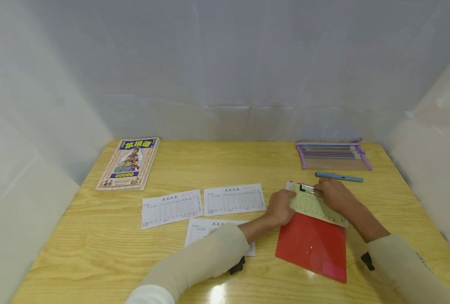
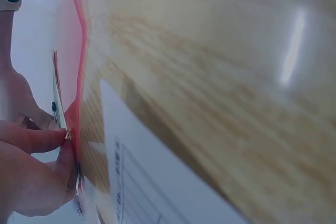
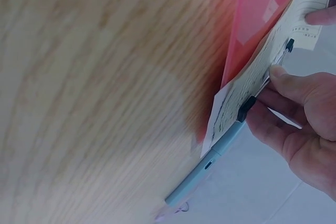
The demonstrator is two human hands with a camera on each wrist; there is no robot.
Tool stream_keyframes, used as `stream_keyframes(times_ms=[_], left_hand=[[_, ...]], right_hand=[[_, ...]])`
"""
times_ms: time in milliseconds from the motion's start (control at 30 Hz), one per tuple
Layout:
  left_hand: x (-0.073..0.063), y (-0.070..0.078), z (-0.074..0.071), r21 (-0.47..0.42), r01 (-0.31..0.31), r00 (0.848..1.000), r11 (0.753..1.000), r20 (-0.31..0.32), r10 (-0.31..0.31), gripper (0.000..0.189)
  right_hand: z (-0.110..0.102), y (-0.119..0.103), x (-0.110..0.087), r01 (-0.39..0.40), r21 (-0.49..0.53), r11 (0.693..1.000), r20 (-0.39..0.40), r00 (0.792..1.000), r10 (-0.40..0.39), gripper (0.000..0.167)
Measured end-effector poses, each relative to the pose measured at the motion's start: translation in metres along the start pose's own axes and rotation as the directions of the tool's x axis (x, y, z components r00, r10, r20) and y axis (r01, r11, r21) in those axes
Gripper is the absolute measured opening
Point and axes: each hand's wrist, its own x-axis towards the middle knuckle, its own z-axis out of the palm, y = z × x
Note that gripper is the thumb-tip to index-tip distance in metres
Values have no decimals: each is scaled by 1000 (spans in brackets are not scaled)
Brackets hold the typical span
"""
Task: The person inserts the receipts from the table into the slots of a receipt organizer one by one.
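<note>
A red clipboard point(image 1: 312, 245) lies at the right of the table with a yellow printed form point(image 1: 312, 207) over its upper part. White paper shows from under the form's edges. My left hand point(image 1: 281, 207) pinches the sheets at their left edge; thumb and finger meet on the paper in the left wrist view. At the top, my right hand point(image 1: 336, 197) grips the metal clip point(image 1: 309, 188), its thumb point(image 3: 278, 73) on the wire part between two black ends. The sheets stand raised from the red board in the right wrist view.
Three white printed forms point(image 1: 234, 199) lie left of the clipboard, one partly under my left forearm. Beyond my right hand lie a blue pen point(image 1: 339, 176) and a purple-edged mesh pouch point(image 1: 331, 164). A booklet point(image 1: 129, 164) rests at the far left.
</note>
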Motion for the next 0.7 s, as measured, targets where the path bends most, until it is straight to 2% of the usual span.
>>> stream_keyframes(times_ms=[200, 400, 700], left_hand=[[0, 2, 0, -3, 13, 1000, 1000, 6, -13, 47], [0, 1, -2, -22, -6, 1000, 1000, 15, 6, 49], [-1, -5, -12, -167, 63, 994, 984, 96, -47, 57]], right_hand=[[1, 0, 0, -4, -4, 1000, 3, 1000, 4, 3], [1, 0, 1, -8, -21, 1000, 1, 1000, 8, 4], [3, 1, -1, -3, -16, 1000, -10, 1000, 3, 4]])
